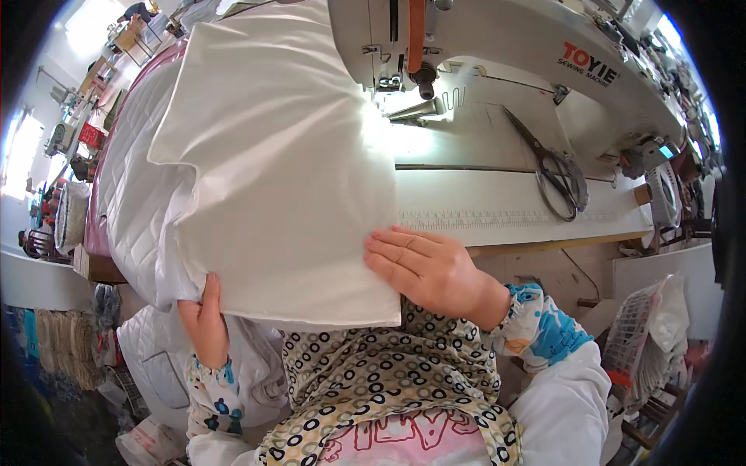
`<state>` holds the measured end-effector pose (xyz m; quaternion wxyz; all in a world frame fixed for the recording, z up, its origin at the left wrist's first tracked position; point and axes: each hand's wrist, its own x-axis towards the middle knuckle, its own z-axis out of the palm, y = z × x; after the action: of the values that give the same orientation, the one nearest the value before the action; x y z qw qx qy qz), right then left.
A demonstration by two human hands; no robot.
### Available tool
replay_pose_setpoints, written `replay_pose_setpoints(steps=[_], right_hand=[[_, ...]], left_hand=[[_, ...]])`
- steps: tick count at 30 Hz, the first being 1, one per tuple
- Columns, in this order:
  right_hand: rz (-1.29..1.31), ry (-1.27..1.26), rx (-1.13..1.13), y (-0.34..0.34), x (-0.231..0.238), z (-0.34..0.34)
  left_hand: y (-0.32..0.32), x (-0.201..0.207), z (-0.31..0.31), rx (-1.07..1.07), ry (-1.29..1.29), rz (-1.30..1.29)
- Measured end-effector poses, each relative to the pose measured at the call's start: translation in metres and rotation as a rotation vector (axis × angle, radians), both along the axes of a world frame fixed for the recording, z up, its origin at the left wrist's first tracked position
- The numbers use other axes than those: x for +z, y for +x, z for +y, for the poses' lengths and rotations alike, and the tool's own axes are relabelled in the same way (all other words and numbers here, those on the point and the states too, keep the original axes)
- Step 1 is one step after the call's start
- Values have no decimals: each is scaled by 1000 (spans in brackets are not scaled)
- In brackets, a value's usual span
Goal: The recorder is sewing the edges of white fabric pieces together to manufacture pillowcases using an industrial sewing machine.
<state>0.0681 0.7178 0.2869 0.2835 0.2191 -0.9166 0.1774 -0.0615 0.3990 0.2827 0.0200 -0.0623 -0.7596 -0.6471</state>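
The sewing machine (497,46) is the biggest thing here and serves as the landmark: its white head spans the top of the view, with the needle area near its left end. Below it runs the pale machine table (513,206), which carries a printed ruler strip along its front edge.

Next in size, the white fabric panel (272,171) spreads left of the needle and down over the table's front edge toward the person's lap. Under it and further left of the machine lies a white quilted piece (132,194), draped over a pink edge.

Smaller, a pair of dark scissors (556,171) rests on the table under the machine's arm, well to the right of the needle.

The right hand (423,268) lies flat and open, fingers pressing the panel's right edge just below the table's front. The left hand (203,322) is closed, pinching the panel's lower left corner together with the quilted layer beneath.

The risks, as I judge them: the panel's top edge sits close beside the needle, so uneven pull between the hands could skew it or bunch it there. The heavy quilted layer hanging off to the left may drag the panel out of line.
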Motion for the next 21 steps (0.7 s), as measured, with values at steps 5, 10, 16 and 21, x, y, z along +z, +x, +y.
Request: replay_pose_setpoints(steps=[5, 10, 16, 21], right_hand=[[-15, 2, 26, 1, -3, 0], [-31, 2, -43, -8, 0, 7], [-69, -24, -95, -14, 2, 10], [-102, -72, -172, -20, 3, 11]], left_hand=[[-20, 17, 19, -39, -235, 97], [-48, 27, 31, -81, -440, 142], [-75, 31, 60, -85, -391, -32], [-102, 26, 72, -111, -475, -10]])
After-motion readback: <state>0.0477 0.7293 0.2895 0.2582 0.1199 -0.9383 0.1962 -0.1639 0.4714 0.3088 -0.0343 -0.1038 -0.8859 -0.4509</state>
